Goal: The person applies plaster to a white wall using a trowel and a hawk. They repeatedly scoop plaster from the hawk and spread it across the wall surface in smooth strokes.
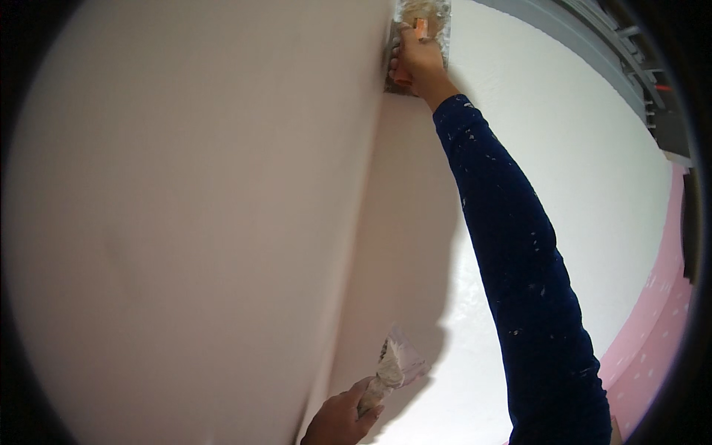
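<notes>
High up beside the inside corner, my right hand [420, 63] is closed round the orange handle of a plastering trowel [437, 16]. The trowel's flat blade lies against the white wall [564, 163], and white plaster is smeared over its back. My right arm reaches up in a dark blue sleeve spotted with white. Low in the view, my left hand [343, 417] grips the handle of a putty knife [401, 360]. White filler coats its blade and neck. The blade points up, in front of the shaded strip of wall next to the corner.
A smooth wall [185, 208] fills the left side and meets the white wall at a vertical corner. At the upper right run grey metal ceiling channels [630, 44]. A pink panel [653, 334] with white spots stands at the right edge.
</notes>
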Demonstrator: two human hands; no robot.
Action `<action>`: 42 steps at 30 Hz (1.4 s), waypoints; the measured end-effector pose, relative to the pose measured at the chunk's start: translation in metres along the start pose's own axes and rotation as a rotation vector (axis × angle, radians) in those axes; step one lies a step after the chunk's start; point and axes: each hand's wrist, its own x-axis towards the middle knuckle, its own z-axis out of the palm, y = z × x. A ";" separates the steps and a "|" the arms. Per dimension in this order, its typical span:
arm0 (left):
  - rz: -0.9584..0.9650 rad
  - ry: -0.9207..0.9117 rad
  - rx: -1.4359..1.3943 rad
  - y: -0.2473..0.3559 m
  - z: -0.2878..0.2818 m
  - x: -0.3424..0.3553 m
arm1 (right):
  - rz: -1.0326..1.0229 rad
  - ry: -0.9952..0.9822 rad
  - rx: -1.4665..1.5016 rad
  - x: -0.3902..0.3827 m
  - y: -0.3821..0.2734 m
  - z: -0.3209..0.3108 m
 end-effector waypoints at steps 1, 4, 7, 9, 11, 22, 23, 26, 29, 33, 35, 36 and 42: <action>-0.004 0.014 0.022 0.000 0.001 -0.001 | -0.014 0.001 -0.018 0.002 0.002 0.000; -0.018 0.038 0.033 -0.001 0.005 -0.005 | -0.022 0.045 -0.145 0.003 0.006 -0.002; -0.010 0.053 -0.051 -0.003 0.009 -0.003 | -0.323 0.123 -1.195 0.001 0.001 -0.013; 0.021 0.091 -0.076 -0.003 0.011 0.000 | -0.622 0.146 -2.191 0.001 -0.007 -0.028; 0.018 0.095 -0.050 -0.002 0.011 0.004 | -0.581 0.184 -2.254 0.003 -0.017 -0.051; -0.036 0.097 -0.031 0.006 0.004 0.002 | -0.056 0.360 -0.178 0.029 -0.047 -0.227; -0.051 0.094 -0.010 0.005 0.004 0.002 | -0.024 0.395 -0.153 0.022 -0.052 -0.236; -0.010 0.093 0.002 -0.002 -0.001 0.002 | -0.022 0.403 -0.090 -0.007 -0.057 -0.235; 0.010 0.027 0.006 -0.007 -0.009 0.001 | -0.085 0.209 -0.060 -0.029 -0.048 -0.196; -0.049 0.022 -0.010 -0.009 -0.010 0.001 | -0.079 -0.021 -0.081 -0.018 -0.036 -0.119; -0.039 0.014 0.009 -0.012 -0.006 0.002 | -0.040 -0.009 -0.056 -0.005 -0.032 -0.079; -0.038 0.011 0.017 -0.014 -0.005 0.003 | -0.027 -0.010 -0.065 0.000 -0.030 -0.064; 0.070 -0.042 -0.103 -0.022 -0.005 0.006 | -0.020 0.025 -0.082 0.032 -0.014 -0.014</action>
